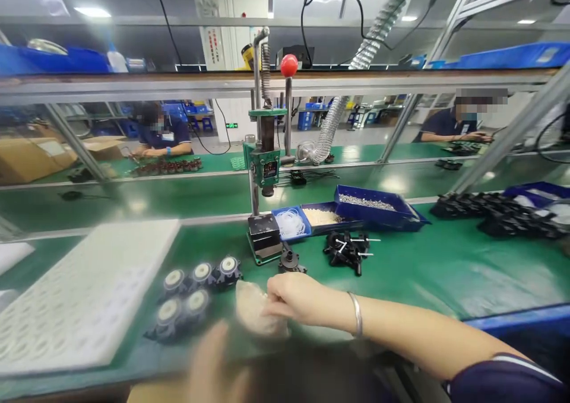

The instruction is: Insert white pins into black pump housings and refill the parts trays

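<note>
My right hand [296,299] is closed on the top of a clear plastic bag [256,314] that holds pale contents, at the front edge of the green bench. My left hand [214,367] is low in the view, smeared by motion, and its fingers cannot be made out well. Left of the bag sit several dark housings [196,305] with white round centres. Just beyond my right hand is a black round part [290,262], beside the base of a green hand press [267,168] with a red ball on its lever.
Blue bins with white rings [290,224], cream pieces [321,216] and small metal parts [366,202] stand behind. Black parts with pins [350,250] lie to the right. A white perforated foam sheet [84,290] covers the left. Two people sit across the bench.
</note>
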`<state>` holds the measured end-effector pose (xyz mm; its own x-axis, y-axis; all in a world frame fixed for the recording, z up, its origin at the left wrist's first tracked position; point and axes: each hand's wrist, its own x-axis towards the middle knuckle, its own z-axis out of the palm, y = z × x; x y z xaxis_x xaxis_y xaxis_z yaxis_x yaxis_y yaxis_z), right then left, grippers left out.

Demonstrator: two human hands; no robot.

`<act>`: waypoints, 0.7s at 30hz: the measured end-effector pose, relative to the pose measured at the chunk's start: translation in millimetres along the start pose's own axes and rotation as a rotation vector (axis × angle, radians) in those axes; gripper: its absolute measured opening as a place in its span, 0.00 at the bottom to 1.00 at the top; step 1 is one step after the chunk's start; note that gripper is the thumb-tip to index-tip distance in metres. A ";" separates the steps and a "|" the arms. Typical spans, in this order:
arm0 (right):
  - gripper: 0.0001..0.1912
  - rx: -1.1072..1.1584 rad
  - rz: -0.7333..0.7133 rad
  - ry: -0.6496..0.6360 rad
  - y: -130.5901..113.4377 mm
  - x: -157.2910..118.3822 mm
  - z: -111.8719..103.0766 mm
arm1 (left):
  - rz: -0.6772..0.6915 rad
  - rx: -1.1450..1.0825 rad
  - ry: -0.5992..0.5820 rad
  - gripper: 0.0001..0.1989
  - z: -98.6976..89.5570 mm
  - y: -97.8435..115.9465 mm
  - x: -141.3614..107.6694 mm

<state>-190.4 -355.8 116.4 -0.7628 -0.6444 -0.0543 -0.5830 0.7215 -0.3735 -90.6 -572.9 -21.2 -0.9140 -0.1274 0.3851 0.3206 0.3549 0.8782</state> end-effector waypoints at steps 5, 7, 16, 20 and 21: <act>0.07 0.109 -0.043 0.244 -6.5 -28.7 14.7 | 0.345 0.392 -0.040 0.30 17.5 25.0 42.9; 0.05 0.148 -0.043 0.323 -4.2 -35.5 27.2 | 0.446 0.471 -0.152 0.26 19.4 36.1 60.3; 0.09 0.217 -0.066 0.432 1.3 -29.3 59.9 | 0.641 0.507 -0.194 0.15 18.7 54.5 78.5; 0.07 0.272 -0.069 0.415 -0.8 -30.2 58.9 | 0.592 0.494 -0.195 0.14 13.4 58.3 77.7; 0.05 0.287 -0.070 0.412 -0.8 -31.1 57.2 | 0.586 0.499 -0.220 0.12 11.2 59.7 78.8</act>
<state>-150.3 -350.7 65.4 -0.8052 -0.4935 0.3288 -0.5807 0.5441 -0.6056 -146.3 -551.4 58.4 -0.6763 0.3753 0.6338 0.6620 0.6870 0.2997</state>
